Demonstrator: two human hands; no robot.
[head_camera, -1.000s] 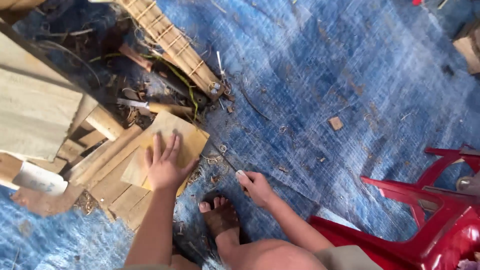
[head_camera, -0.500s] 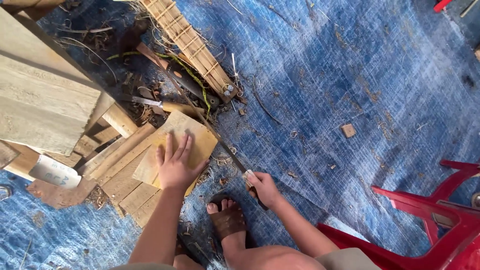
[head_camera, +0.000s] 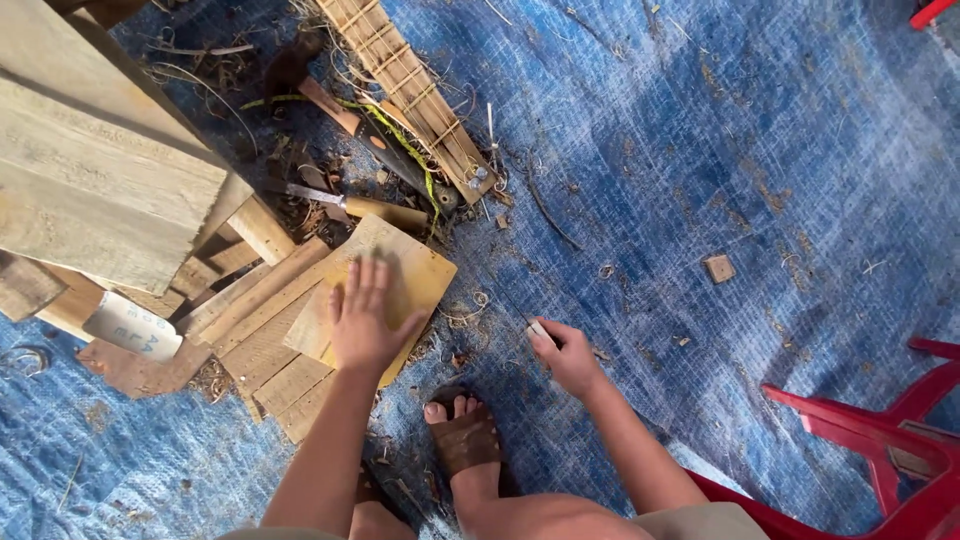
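Note:
My left hand (head_camera: 363, 318) lies flat, fingers together, on a small square wooden board (head_camera: 383, 283) that rests on a pile of wood offcuts (head_camera: 262, 335). My right hand (head_camera: 566, 355) is low over the blue tarpaulin (head_camera: 700, 160), closed on a small pale object (head_camera: 541, 330) that pokes out by the thumb; what it is I cannot tell. A sandalled foot (head_camera: 464, 436) stands between the two arms.
A large stack of planks (head_camera: 95, 170) fills the upper left. A chisel with a wooden handle (head_camera: 350, 205), a dark-handled tool (head_camera: 385, 150) and a slatted wooden frame (head_camera: 410, 85) lie beyond the board. A small wood block (head_camera: 718, 268) sits right. A red plastic chair (head_camera: 880, 440) is at the lower right.
The view has drifted, so everything sits a little lower and further right in frame. My left hand's fingers have drawn together on the board. The right hand stays closed on the small object.

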